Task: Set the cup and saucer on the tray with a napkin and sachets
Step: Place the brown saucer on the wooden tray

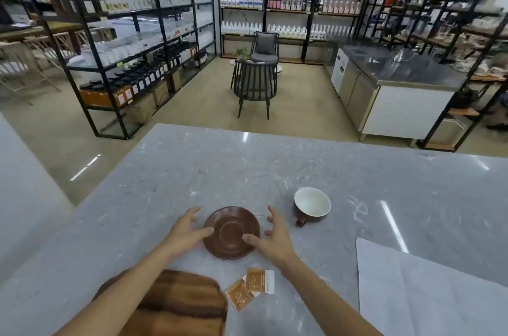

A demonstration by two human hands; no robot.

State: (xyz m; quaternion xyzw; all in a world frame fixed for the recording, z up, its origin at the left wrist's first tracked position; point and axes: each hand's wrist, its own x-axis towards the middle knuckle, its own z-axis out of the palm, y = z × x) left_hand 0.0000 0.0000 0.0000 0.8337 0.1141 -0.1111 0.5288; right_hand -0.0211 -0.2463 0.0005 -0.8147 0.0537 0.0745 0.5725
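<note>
Saucer: the brown saucer (231,232) lay flat on the grey marble counter (192,170), just past the tray; it looked hard and smooth, so it could slip or chip; best held by its two side edges
Left hand: the left hand (184,231) was open at the saucer's left edge; the thumb touched the rim, the fingers were spread; it held nothing yet
Right hand: the right hand (275,236) was open at the right edge; the thumb lay on the rim, the fingers curled in the air; no hold yet
Cup: the brown cup (312,205), white inside, stood to the right of the saucer, apart from it; it looked breakable; its small handle faced the person
Tray: the wooden tray (181,305) was nearest the person, partly under the left arm; nothing lay on it
Sachets: two orange sachets (251,289) lay beside the tray; thin and light, good to pinch
Napkin: the white napkin (426,289) lay flat at the right; soft and floppy
</note>
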